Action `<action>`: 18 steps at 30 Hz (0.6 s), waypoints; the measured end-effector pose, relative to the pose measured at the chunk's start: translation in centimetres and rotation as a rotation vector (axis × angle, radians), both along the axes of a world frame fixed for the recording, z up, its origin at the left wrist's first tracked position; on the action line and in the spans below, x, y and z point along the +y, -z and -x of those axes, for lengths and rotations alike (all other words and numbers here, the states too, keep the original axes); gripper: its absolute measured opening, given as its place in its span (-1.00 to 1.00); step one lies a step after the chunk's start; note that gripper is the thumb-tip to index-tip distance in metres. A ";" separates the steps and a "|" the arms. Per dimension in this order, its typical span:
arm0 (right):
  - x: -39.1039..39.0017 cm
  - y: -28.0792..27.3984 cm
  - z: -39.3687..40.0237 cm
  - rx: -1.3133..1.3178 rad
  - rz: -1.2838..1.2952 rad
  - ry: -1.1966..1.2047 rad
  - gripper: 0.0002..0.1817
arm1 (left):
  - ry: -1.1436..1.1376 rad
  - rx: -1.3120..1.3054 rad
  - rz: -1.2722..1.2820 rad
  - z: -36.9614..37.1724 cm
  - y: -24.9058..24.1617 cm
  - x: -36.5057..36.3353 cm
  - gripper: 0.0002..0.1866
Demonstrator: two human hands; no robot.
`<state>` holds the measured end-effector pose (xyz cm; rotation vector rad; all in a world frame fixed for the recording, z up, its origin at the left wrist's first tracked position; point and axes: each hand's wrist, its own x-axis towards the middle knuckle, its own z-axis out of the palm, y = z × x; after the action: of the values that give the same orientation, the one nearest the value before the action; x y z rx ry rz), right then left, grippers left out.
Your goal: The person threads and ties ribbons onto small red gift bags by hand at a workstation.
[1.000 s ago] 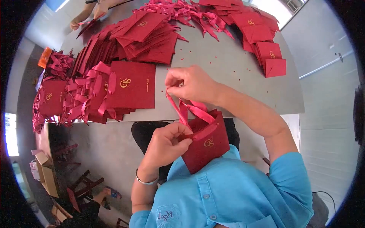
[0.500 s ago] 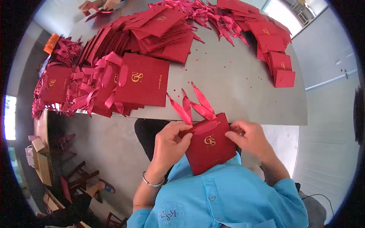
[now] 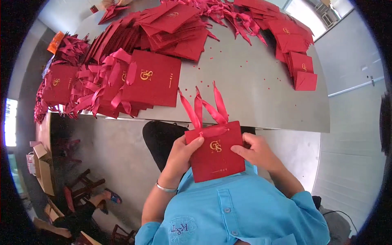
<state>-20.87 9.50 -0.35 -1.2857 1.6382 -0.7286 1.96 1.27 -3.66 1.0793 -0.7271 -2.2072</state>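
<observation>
A flat red gift bag (image 3: 216, 159) with gold letters and pink ribbon handles is held in front of my blue shirt, close to the table's front edge. My left hand (image 3: 181, 153) grips its left side, thumb on the front face near the ribbon and fingers behind. On the right side my right hand (image 3: 257, 151) pinches the bag, thumb in front and the other fingers partly hidden behind it. The pink ribbons (image 3: 204, 108) stand up from the bag's top edge over the table edge.
Stacked red bags with ribbons (image 3: 153, 81) lie at the table's left. More red bags (image 3: 292, 36) line the right, and loose pink ribbons (image 3: 241, 22) lie at the back. Small red scraps dot the grey table (image 3: 237, 90). Another person's hand (image 3: 114, 5) is at the far left.
The bag has turned more upright and shifted slightly left, showing its front more squarely. My left thumb now lies over its face. The other person's hands have moved at the back.
</observation>
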 end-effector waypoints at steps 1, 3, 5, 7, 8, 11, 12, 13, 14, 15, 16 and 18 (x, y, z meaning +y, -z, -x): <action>-0.3 -0.5 0.2 0.233 0.063 -0.088 -0.85 | 0.001 0.004 -0.005 0.1 0.1 0.0 -0.70; -1.2 -1.3 0.7 0.245 0.147 0.050 -0.82 | 0.000 -0.010 0.071 0.5 0.2 0.0 -0.75; -2.7 -1.9 1.1 0.258 0.235 0.188 -0.79 | 0.013 -0.042 0.114 0.5 0.0 -0.1 -0.77; -5.2 -2.3 1.0 0.243 0.530 0.122 -0.77 | 0.022 -0.077 0.168 0.6 -0.2 -0.1 -0.78; -6.0 -2.5 0.6 0.245 0.537 0.121 -0.77 | 0.028 -0.104 0.203 0.6 -0.3 0.0 -0.78; -8.6 -2.9 -1.4 0.392 0.494 -0.043 -0.79 | 0.054 -0.130 0.225 0.5 -0.5 -0.1 -0.77; -9.2 -2.7 -2.1 0.491 0.454 -0.090 -0.81 | 0.084 -0.129 0.200 0.5 -0.6 -0.2 -0.76; -9.7 -2.3 -2.4 0.589 0.410 -0.137 -0.81 | 0.077 -0.128 0.202 0.6 -0.5 -0.2 -0.76; -9.9 -1.8 -2.5 0.590 0.412 -0.143 -0.81 | 0.048 -0.105 0.198 0.6 -0.5 -0.2 -0.77; -10.1 -1.1 -2.7 0.594 0.447 -0.111 -0.81 | 0.020 -0.082 0.194 0.6 -0.4 -0.2 -0.77; -10.4 -0.8 -2.9 0.596 0.482 -0.080 -0.80 | 0.013 -0.082 0.194 0.5 -0.3 -0.2 -0.77; -9.9 -1.0 -2.8 0.489 0.407 -0.053 -0.80 | 0.018 -0.091 0.196 0.3 -0.1 -0.4 -0.76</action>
<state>-18.09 -0.41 0.62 -1.9069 1.8873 -0.7823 1.68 0.92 -3.60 1.0819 -0.9743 -2.0620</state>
